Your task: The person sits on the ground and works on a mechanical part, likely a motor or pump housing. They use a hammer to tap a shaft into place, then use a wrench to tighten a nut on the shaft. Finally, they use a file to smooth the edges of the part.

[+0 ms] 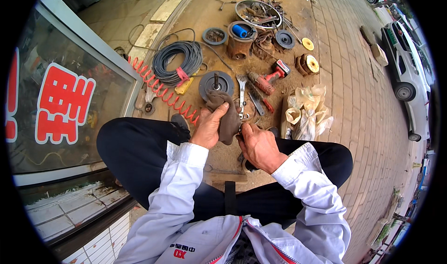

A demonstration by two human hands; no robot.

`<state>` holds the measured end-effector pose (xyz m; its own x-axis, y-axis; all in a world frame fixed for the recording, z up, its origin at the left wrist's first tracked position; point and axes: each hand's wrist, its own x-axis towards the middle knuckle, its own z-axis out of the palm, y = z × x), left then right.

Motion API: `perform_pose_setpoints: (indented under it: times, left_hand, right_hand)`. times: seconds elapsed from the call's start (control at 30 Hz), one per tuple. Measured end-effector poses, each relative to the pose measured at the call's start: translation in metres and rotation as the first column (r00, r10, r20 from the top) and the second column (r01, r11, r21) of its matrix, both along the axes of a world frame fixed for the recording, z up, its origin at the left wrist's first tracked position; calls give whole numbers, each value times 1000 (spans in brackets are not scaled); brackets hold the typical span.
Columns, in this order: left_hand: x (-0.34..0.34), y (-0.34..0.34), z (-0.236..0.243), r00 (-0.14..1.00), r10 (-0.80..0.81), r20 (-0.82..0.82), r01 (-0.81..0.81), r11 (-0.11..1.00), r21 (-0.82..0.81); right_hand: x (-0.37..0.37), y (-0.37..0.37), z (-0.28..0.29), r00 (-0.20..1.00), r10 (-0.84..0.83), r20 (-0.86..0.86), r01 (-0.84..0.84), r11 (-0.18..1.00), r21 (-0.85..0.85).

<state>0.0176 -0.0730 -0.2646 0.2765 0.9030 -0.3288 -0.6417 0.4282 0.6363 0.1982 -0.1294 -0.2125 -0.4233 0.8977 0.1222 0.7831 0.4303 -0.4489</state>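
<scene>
The left hand (207,127) closes on a brown cloth (229,120) at the near side of the round grey disc (224,83), while the right hand (263,147) curls just right of the cloth, its hold too hidden to tell.

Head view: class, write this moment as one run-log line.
left hand: holds brown cloth | right hand: closed, contents unclear | ahead: grey disc with upright shaft | nearby: wrench, red drill, coiled grey cable
</scene>
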Motion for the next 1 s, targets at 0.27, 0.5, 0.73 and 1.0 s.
perform_pose_setpoints:
  times: [0.27, 0.5, 0.73, 1.0]
  left_hand:
    - [-21, 17, -47, 950, 307, -60, -313, 923, -224]
    - [-50, 27, -103, 765, 346, -544, -421, 907, -15]
    - [-19, 26, -113, 729, 33, -684, -145, 984, -106]
    - [20, 59, -82, 997, 80, -22, -83, 945, -317]
  right_hand:
    - [-2, -8, 2, 990, 69, 121, -46, 982, -183]
    - [21, 2, 27, 994, 66, 92, -26, 925, -379]
    - [47, 44, 26, 991, -52, 127, 93, 936, -341]
    - [34, 95, 20, 984, -7, 177, 69, 935, -349]
